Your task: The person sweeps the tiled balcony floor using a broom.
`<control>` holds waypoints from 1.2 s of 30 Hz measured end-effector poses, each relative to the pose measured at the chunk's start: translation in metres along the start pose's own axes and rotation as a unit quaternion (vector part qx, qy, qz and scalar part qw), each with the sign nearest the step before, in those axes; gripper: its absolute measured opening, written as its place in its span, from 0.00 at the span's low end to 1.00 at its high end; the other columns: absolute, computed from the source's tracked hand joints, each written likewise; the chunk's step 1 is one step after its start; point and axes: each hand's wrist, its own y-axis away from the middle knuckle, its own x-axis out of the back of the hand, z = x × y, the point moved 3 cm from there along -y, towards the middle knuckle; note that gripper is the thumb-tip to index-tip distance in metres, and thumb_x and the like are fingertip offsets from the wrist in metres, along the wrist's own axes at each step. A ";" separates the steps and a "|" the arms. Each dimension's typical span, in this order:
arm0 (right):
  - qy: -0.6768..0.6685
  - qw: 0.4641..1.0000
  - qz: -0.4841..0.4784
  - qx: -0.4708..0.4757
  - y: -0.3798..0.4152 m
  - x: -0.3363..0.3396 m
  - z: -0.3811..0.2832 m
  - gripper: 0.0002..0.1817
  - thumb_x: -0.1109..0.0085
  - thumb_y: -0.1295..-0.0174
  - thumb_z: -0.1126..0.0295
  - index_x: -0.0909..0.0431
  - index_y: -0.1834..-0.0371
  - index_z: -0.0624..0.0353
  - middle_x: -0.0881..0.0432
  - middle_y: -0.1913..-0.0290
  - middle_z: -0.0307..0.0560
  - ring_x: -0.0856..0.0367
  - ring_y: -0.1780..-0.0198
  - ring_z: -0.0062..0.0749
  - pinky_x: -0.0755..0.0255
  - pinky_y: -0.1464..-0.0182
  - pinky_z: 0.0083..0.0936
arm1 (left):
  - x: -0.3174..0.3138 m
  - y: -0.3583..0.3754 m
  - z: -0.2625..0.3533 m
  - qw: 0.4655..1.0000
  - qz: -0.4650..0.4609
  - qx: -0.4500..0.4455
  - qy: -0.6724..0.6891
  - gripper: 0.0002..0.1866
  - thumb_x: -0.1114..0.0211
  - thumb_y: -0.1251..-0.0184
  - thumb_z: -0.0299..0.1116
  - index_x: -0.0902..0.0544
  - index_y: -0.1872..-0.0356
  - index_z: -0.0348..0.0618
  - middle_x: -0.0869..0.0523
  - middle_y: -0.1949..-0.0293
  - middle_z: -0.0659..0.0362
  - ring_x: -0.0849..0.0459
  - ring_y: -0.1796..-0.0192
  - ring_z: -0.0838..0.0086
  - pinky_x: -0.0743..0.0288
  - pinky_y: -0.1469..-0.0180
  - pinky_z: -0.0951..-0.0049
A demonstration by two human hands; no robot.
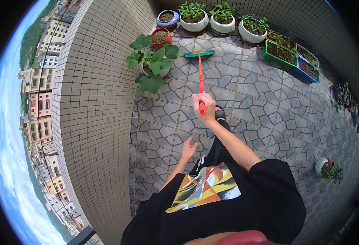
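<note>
My right hand [204, 107] is wrapped round the upper end of a broom's red handle [201, 75], held out in front of my body. At the far end, the broom's wide green head [200, 53] rests on the stone-patterned floor, close to the potted plants. Lower and to the left, my left hand [189, 148] hangs beside my body, holding nothing, with its fingers loosely apart. One black sandal [220, 113] shows just beyond my right wrist.
Along the far wall stand white pots [194, 25], a blue-grey pot [168, 18], a green planter box [280, 55] and a blue one [308, 70]. A red pot [161, 37] and a large-leafed plant [153, 65] stand by the tiled parapet [95, 106]. Another pot [321, 163] is at right.
</note>
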 end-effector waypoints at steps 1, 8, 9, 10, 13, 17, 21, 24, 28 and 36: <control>0.006 1.000 -0.016 -0.008 0.025 0.005 -0.019 0.16 0.32 0.43 0.72 0.29 0.83 0.62 0.19 0.75 0.50 0.20 0.69 0.45 0.24 0.57 0.35 | -0.001 0.008 0.018 0.996 0.057 -0.064 0.006 0.37 0.34 0.34 0.39 0.37 0.28 0.34 0.26 0.39 0.43 0.20 0.45 0.59 0.25 0.43 0.65; 0.006 0.975 -0.223 -0.024 0.175 0.054 -0.180 0.17 0.26 0.48 0.69 0.29 0.80 0.60 0.23 0.73 0.47 0.20 0.64 0.43 0.26 0.60 0.37 | 0.017 0.049 0.074 0.873 0.211 -0.369 0.238 0.29 0.33 0.31 0.36 0.39 0.37 0.44 0.24 0.51 0.55 0.25 0.52 0.70 0.28 0.51 0.70; 0.009 0.962 -0.270 -0.030 0.183 0.060 -0.198 0.18 0.24 0.50 0.67 0.29 0.79 0.60 0.24 0.72 0.46 0.22 0.65 0.42 0.27 0.61 0.35 | 0.026 0.066 0.073 0.872 0.204 -0.366 0.252 0.26 0.33 0.31 0.36 0.39 0.41 0.44 0.24 0.53 0.56 0.25 0.53 0.71 0.29 0.52 0.70; 0.010 0.948 -0.316 -0.034 0.189 0.065 -0.213 0.20 0.21 0.52 0.65 0.29 0.79 0.59 0.24 0.72 0.45 0.23 0.67 0.40 0.27 0.62 0.34 | 0.032 0.081 0.071 0.869 0.200 -0.367 0.264 0.24 0.33 0.31 0.36 0.38 0.44 0.44 0.25 0.55 0.56 0.26 0.55 0.72 0.29 0.53 0.71; 0.001 0.927 -0.374 -0.009 0.208 0.070 -0.248 0.21 0.22 0.51 0.61 0.28 0.79 0.58 0.25 0.75 0.42 0.23 0.69 0.40 0.27 0.66 0.32 | 0.052 0.121 0.061 0.864 0.195 -0.359 0.294 0.19 0.33 0.30 0.37 0.36 0.55 0.44 0.26 0.61 0.58 0.28 0.60 0.74 0.32 0.56 0.72; -0.117 0.876 -0.465 0.053 0.229 0.048 -0.266 0.22 0.26 0.45 0.59 0.30 0.81 0.57 0.28 0.79 0.40 0.26 0.74 0.39 0.32 0.66 0.32 | 0.065 0.158 0.047 0.859 0.212 -0.338 0.322 0.17 0.33 0.29 0.38 0.34 0.70 0.44 0.27 0.70 0.61 0.30 0.66 0.76 0.36 0.59 0.73; -0.217 0.850 -0.475 0.071 0.218 0.027 -0.281 0.22 0.27 0.44 0.64 0.34 0.83 0.58 0.30 0.81 0.41 0.32 0.76 0.37 0.42 0.66 0.33 | 0.078 0.152 0.059 0.853 0.222 -0.334 0.334 0.24 0.33 0.28 0.39 0.31 0.84 0.44 0.28 0.79 0.64 0.33 0.72 0.79 0.39 0.63 0.75; -0.237 0.866 -0.431 0.094 0.175 0.015 -0.275 0.22 0.25 0.46 0.64 0.34 0.83 0.57 0.32 0.81 0.42 0.31 0.75 0.38 0.37 0.62 0.35 | 0.089 0.126 0.091 0.860 0.198 -0.341 0.325 0.22 0.34 0.27 0.39 0.29 0.82 0.45 0.27 0.77 0.64 0.32 0.71 0.78 0.38 0.63 0.75; -0.210 0.907 -0.341 0.130 0.109 0.012 -0.242 0.19 0.25 0.47 0.63 0.29 0.81 0.56 0.32 0.80 0.40 0.29 0.73 0.39 0.30 0.47 0.37 | 0.085 0.057 0.148 0.855 0.177 -0.358 0.331 0.20 0.33 0.29 0.35 0.30 0.80 0.43 0.28 0.78 0.65 0.33 0.70 0.75 0.37 0.60 0.72; -0.162 0.939 -0.259 0.158 -0.052 0.004 -0.114 0.19 0.24 0.51 0.64 0.30 0.83 0.53 0.32 0.83 0.35 0.32 0.77 0.33 0.33 0.49 0.38 | 0.057 -0.134 0.279 0.850 0.201 -0.443 0.203 0.12 0.32 0.30 0.34 0.18 0.73 0.40 0.21 0.74 0.64 0.29 0.68 0.77 0.36 0.63 0.75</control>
